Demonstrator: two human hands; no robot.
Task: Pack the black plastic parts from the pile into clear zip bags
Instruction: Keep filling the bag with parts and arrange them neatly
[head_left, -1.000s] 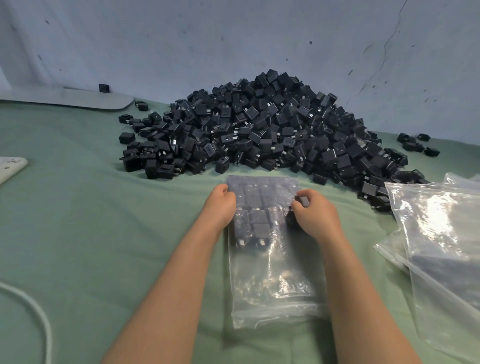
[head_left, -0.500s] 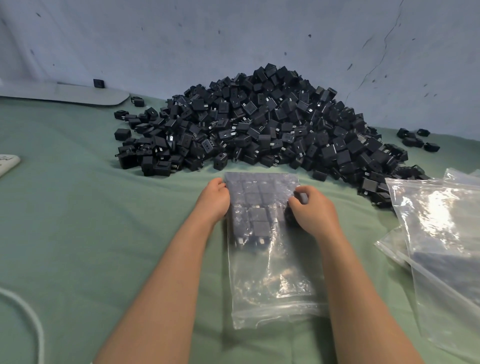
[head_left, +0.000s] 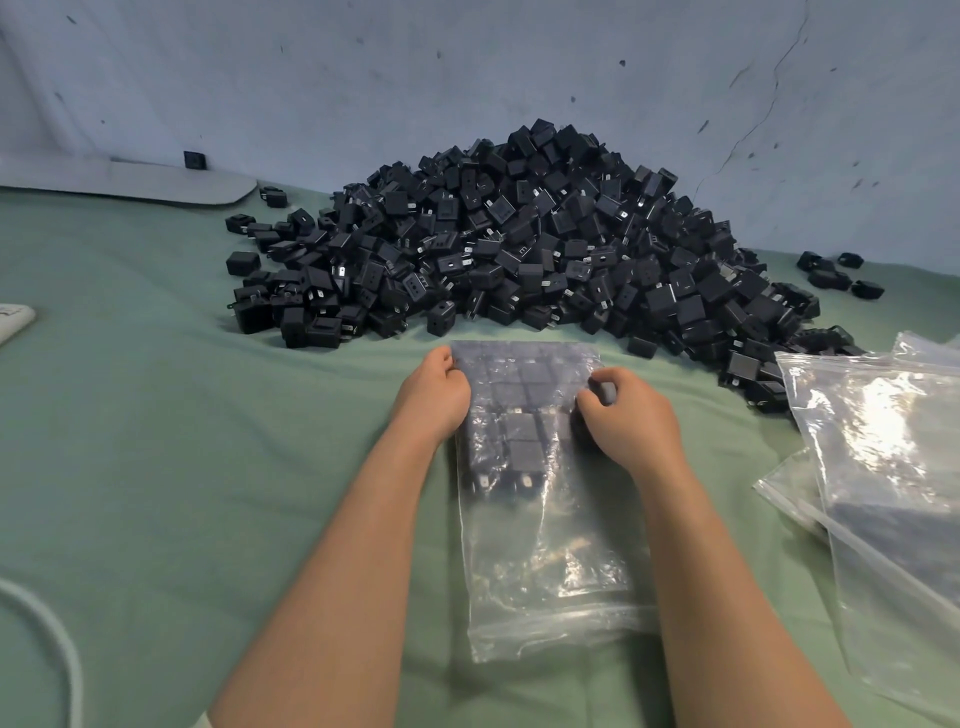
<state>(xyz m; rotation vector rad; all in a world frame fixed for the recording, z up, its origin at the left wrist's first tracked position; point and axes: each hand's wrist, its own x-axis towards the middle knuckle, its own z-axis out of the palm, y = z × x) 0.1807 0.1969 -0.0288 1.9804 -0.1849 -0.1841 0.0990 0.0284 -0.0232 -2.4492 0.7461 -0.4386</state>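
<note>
1. Head view: I see a clear zip bag (head_left: 545, 545) lying flat on the green cloth (head_left: 156, 441), just in front of the pile (head_left: 519, 249) of black parts
2. Packed parts (head_left: 522, 431) sit in rows at the bag's far end
3. Left hand (head_left: 436, 395) grips the bag's left edge; right hand (head_left: 628, 421) pinches its right edge
4. Spare bags (head_left: 883, 441) overlap at right
</note>
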